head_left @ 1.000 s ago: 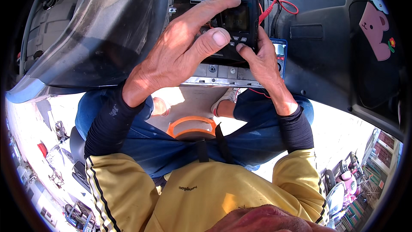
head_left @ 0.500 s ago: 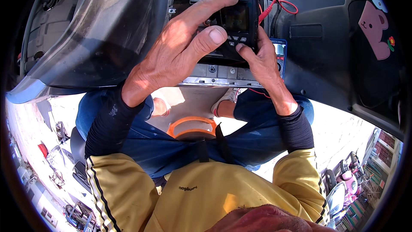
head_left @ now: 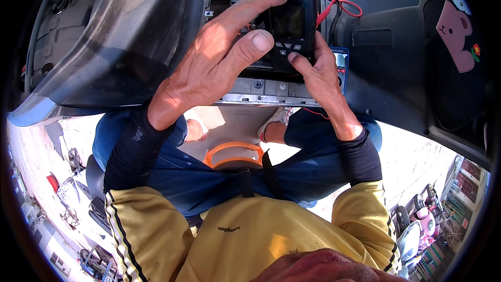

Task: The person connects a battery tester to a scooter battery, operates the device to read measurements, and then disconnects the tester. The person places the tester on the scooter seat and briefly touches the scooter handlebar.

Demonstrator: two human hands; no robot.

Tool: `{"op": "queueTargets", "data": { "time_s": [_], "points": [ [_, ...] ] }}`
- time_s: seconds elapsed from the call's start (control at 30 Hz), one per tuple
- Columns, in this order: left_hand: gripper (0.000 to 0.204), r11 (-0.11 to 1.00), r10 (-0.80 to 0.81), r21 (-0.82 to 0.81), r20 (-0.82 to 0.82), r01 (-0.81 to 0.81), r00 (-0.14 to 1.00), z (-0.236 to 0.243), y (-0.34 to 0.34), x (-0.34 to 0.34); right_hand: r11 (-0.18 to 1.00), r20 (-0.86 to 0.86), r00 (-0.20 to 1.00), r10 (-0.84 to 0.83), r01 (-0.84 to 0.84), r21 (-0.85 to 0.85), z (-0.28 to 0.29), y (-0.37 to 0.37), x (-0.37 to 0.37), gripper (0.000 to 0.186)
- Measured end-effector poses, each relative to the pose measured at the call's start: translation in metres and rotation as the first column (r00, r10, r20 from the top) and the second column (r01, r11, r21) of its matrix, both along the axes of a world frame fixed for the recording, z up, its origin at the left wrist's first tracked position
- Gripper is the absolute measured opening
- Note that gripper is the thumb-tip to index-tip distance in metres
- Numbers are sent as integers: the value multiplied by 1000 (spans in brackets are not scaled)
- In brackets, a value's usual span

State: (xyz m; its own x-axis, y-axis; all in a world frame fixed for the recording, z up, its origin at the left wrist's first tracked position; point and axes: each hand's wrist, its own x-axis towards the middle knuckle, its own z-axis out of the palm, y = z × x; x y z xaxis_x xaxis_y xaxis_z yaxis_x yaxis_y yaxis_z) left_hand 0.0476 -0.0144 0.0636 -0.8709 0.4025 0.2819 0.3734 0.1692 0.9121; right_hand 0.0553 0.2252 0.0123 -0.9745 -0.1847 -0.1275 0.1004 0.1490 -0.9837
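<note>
A black handheld battery tester (head_left: 288, 23) with a small dark screen and several buttons is above the open compartment of a scooter. My right hand (head_left: 319, 70) grips its right side and lower corner, with the thumb by the buttons. My left hand (head_left: 214, 57) is held over the tester's left side, thumb and index finger stretched apart. Its index fingertip lies at the top of the casing; whether it touches cannot be told. The remaining left fingers are hidden. Red and black leads (head_left: 350, 10) run from the tester's top.
A blue-edged multimeter (head_left: 341, 59) sits behind my right hand. Dark scooter panels (head_left: 141, 36) flank the compartment, whose metal rim (head_left: 255, 99) faces me. The right panel carries a bear decoration (head_left: 455, 36). An orange handle-like loop (head_left: 234, 146) is between my legs. A pink scooter (head_left: 425, 222) stands far right.
The tester has shifted very slightly to the right, and its screen looks darker. My left hand has moved a touch left; both hands otherwise keep their pose.
</note>
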Motion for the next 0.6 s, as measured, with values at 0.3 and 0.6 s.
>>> {"op": "queueTargets", "data": {
  "time_s": [0.3, 0.6],
  "points": [
    [82, 1000, -12, 1, -4, 12, 1000, 0, -1, -1, 999, 5, 1000, -11, 12, -34, -2, 1, -1, 52],
    [82, 1000, -14, -1, 6, 14, 1000, 0, -2, 0, 1000, -17, 1000, -9, 8, -16, -4, 2, -1, 52]
  ]
}}
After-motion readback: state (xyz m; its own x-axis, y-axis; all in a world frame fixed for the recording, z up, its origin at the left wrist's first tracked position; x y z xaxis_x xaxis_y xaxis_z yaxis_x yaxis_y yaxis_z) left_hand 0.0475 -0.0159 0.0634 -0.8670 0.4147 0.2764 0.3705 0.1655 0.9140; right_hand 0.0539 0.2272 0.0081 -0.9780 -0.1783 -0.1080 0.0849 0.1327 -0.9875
